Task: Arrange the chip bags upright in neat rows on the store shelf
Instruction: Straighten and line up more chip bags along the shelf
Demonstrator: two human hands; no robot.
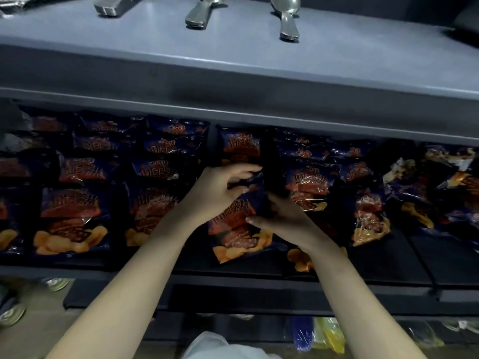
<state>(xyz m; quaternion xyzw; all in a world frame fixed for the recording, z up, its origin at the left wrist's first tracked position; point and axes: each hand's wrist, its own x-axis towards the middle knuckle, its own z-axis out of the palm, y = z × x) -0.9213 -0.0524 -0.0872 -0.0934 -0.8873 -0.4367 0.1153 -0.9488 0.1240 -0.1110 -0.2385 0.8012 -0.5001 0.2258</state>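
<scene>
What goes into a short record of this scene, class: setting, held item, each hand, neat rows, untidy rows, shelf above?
setting: dark store shelf stocked with chip bags
held item: centre chip bag, front facing out, slightly tilted
left hand: pinches the bag's top edge
right hand: grips the bag's right side
neat rows: bags at left, in even rows, fronts out
untidy rows: bags at right, leaning and overlapping
shelf above: grey shelf holding metal spoons
</scene>
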